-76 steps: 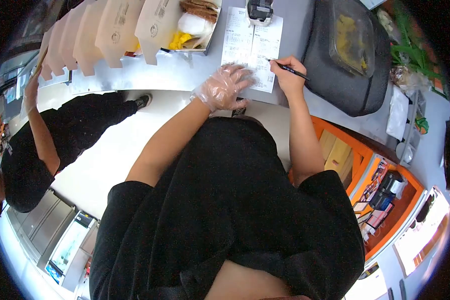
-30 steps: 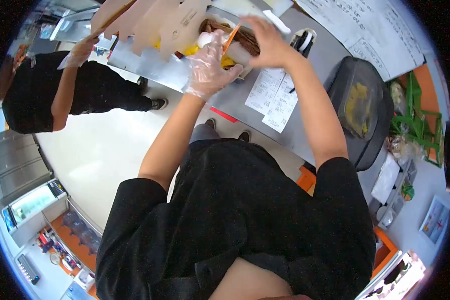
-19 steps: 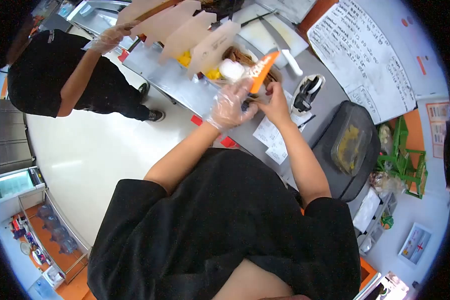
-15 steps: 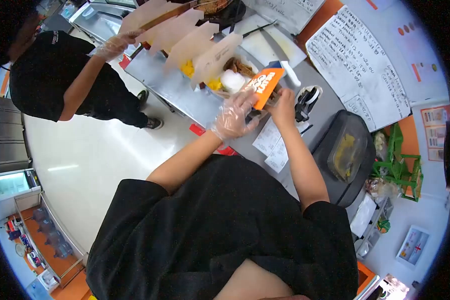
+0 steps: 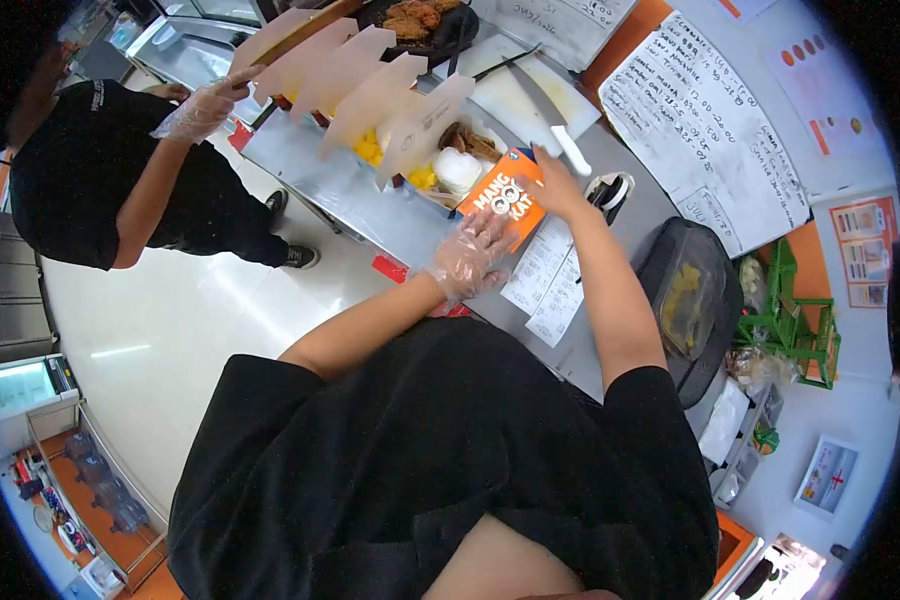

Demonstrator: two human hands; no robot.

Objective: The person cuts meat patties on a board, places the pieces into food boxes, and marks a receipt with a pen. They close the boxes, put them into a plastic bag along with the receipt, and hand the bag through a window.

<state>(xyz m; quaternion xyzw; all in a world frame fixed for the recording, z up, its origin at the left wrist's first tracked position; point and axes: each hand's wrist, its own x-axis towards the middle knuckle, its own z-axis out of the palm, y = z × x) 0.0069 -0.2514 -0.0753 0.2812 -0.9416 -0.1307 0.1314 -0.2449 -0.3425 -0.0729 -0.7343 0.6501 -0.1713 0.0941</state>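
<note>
Box looks light, its card thin, crushable; best held by the sides. Left hand at seven o'clock, right hand at two, each grip open.

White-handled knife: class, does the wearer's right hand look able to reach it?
Probably yes: the right hand, at the orange lid, is near the white handle, with nothing visibly between.

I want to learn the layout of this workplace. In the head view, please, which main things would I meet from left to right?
Co-worker's gloved hand → gloved left hand → bare right hand → dark padded object → green rack.
</note>
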